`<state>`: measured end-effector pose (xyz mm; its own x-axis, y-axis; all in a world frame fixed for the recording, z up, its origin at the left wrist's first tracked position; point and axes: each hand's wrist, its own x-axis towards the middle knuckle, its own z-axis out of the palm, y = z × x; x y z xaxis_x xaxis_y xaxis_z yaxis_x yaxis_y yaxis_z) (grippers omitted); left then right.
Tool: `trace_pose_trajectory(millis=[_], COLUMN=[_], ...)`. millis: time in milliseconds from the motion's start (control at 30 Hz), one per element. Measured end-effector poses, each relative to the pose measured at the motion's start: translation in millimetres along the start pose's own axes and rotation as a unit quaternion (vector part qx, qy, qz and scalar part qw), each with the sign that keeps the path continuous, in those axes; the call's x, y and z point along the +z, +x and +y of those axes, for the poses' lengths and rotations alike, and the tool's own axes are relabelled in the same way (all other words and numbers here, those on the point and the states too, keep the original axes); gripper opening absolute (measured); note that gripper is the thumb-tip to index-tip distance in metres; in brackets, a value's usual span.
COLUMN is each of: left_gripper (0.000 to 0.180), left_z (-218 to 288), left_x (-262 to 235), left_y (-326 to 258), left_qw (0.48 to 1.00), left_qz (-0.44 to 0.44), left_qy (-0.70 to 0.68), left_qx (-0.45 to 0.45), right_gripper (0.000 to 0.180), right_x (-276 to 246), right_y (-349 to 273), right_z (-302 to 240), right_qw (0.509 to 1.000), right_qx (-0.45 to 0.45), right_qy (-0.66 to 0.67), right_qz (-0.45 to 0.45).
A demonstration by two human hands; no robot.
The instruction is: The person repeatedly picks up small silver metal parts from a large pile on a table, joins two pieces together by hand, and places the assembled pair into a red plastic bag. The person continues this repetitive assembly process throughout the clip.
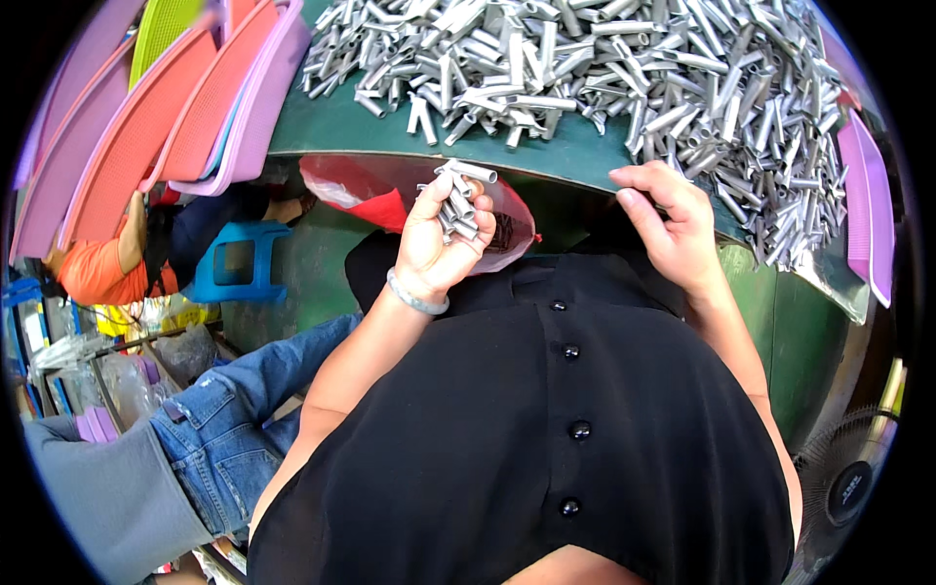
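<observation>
Several short silver metal tubes lie in my left hand, its fingers curled round them, above an open red and clear plastic bag at the table's front edge. My right hand hovers at the table edge to the right, thumb and forefinger held apart, with nothing visible between them. Just beyond it spreads a large heap of the same silver tubes across the green tabletop. Dark pieces show inside the bag, too small to make out.
Stacked pink, orange and purple plastic trays stand at the far left, and a purple tray at the right. A blue stool and two people are at the left: one in orange, one in jeans. A fan stands at lower right.
</observation>
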<state>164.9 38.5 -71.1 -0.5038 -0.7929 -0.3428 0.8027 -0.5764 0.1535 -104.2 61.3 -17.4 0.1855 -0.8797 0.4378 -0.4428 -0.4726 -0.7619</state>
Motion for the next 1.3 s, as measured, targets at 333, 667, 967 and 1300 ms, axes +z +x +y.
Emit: trace_pose_trajectory(millis=[333,667,967,1300], left_gripper=[0.007,0.02,0.038,0.033], left_z=[15,-5,-55,-81], left_x=[-35,5,63,80], left_y=[4,1,39,88], left_qw=[0.9,0.839,0.772,0.608], left_qz=[0.363,0.187,-0.074,-0.185], left_qy=[0.229,0.48,0.62,0.714], left_qx=[0.07,0.176,0.12,0.295], right_gripper=[0.01,0.043,0.034,0.035], right_x=[-8,-4,-10,-20], right_y=[-5,-8,-6,-10], right_z=[11,20,19,23], right_qw=[0.983,0.911,0.961,0.979], right_qx=[0.044,0.111,0.195,0.201], right_qy=[-0.122,-0.391,-0.183,-0.007], right_qz=[0.127,0.074,0.069,0.038])
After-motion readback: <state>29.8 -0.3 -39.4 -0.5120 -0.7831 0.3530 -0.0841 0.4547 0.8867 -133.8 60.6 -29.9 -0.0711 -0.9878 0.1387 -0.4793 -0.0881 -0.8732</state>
